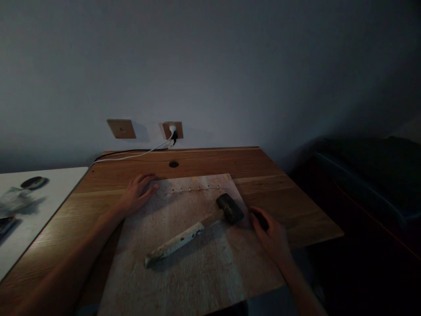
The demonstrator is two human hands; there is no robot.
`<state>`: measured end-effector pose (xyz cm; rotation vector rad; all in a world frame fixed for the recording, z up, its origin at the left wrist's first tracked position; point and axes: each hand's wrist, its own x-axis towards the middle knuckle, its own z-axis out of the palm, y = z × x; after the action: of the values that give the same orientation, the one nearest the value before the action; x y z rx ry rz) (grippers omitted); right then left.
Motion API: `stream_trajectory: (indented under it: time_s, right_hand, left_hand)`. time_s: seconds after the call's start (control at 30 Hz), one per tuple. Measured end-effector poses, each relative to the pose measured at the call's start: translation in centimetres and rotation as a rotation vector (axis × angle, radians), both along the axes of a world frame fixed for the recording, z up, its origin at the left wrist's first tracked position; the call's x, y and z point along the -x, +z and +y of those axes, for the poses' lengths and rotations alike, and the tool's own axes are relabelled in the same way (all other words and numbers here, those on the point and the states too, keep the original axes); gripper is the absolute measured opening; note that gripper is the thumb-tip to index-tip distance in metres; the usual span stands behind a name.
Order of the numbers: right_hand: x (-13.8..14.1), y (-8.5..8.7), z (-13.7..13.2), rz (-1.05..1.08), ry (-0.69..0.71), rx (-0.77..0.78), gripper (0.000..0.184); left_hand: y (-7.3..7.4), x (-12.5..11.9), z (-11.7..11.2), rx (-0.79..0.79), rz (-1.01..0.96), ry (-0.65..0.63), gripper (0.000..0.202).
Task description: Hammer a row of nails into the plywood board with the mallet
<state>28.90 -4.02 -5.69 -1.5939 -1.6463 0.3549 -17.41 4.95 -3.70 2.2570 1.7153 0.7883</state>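
A pale wooden board (197, 267) lies on a brown wooden desk (263, 175). On it rests a mallet (197, 229) with a black head and a worn whitish handle, lying diagonally. A row of several small nails (190, 189) stands along the board's far edge. My left hand (140, 193) lies flat with fingers spread on the board's far left corner, beside the nails. My right hand (271, 235) rests at the board's right edge, just right of the mallet head, its fingers curled round a small dark object (260, 218) that I cannot make out.
Two wall sockets (173, 130) sit above the desk, with a white cable (138, 154) running left along its back edge. A cable hole (173, 164) is in the desk. A white table (36, 206) with small items stands to the left. Dark furniture (371, 184) fills the right.
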Motion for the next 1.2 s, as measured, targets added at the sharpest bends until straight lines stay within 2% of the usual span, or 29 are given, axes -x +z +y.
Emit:
stream_trajectory:
  time_s: [0.13,0.23,0.33,0.43,0.63,0.83,0.93,1.03,1.2]
  right_hand:
    - [-0.3,-0.1,-0.3,-0.108,0.07,-0.035,0.038]
    - [-0.6,0.5,-1.4,-0.361,0.132,-0.046,0.036]
    - [-1.5,1.0,-2.6,-0.616,0.1,-0.068,0.034]
    - [-3.3,0.9,-2.8,-0.707,0.046,-0.069,0.04]
    - [-9.5,-0.6,0.0,-0.687,-0.03,-0.004,0.046]
    - [-16.8,-1.6,4.1,-0.523,-0.118,0.051,0.046]
    - [-19.4,-1.3,5.6,-0.454,-0.189,0.056,0.044]
    - [-20.7,-0.5,6.5,-0.381,-0.24,0.118,0.046]
    - [-21.0,0.5,6.6,-0.329,-0.304,0.28,0.05]
  left_hand:
    - [-0.6,-0.1,0.0,-0.038,0.042,0.013,0.055]
    - [-1.2,-0.9,0.2,-0.055,0.081,0.011,0.053]
    - [-1.8,-2.5,0.3,-0.044,0.148,-0.004,0.055]
    - [-2.1,-5.0,0.7,-0.023,0.203,-0.02,0.06]
    - [-2.1,-12.5,2.9,-0.049,0.213,0.017,0.065]
    - [-1.3,-21.2,5.5,-0.033,0.188,0.027,0.072]
    - [-0.5,-24.7,6.4,-0.159,0.157,0.012,0.07]
    - [0.2,-27.1,7.4,-0.274,0.162,-0.079,0.068]
    - [0.7,-28.7,8.8,-0.251,0.252,-0.314,0.07]
